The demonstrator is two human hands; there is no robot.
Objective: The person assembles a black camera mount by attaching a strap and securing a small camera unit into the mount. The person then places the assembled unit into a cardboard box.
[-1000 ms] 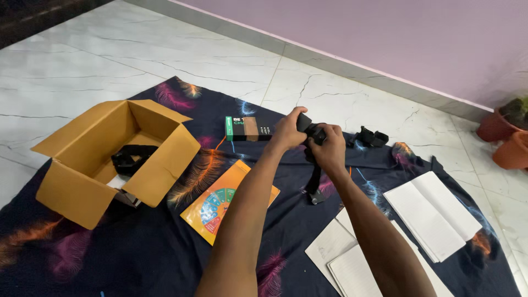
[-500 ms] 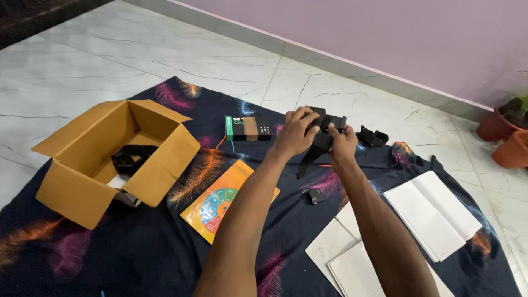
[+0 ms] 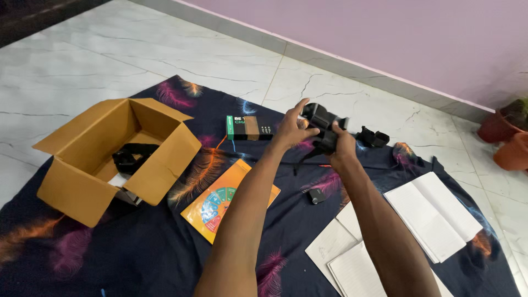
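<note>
Seated over a dark feather-print cloth (image 3: 165,253) spread on a marble floor (image 3: 82,60), a person held a black strapped device (image 3: 322,127) up in both hands, clear of the cloth and just past a small black-and-green carton (image 3: 248,127). The left hand (image 3: 291,127) was curled around the device's near end, thumb and fingers closed on it; the right hand (image 3: 342,144) gripped it from beneath on the far side, fingers wrapped shut. A thin black strap (image 3: 301,161) hung loose below.

The device looked light and rigid, of hard plastic that would likely stand a firm grip on its body, while the limp strap seemed apt to snag or swing. The solid body, not the strap, appeared the safer place to hold.

Around the hands lay an open cardboard box (image 3: 82,181) holding another black strap (image 3: 132,157), an orange leaflet (image 3: 225,201), a small black part (image 3: 315,196), a second black piece (image 3: 374,137) and white booklets (image 3: 434,212). Open cloth showed nearest the person; terracotta pots (image 3: 509,140) stood well apart at the wall.
</note>
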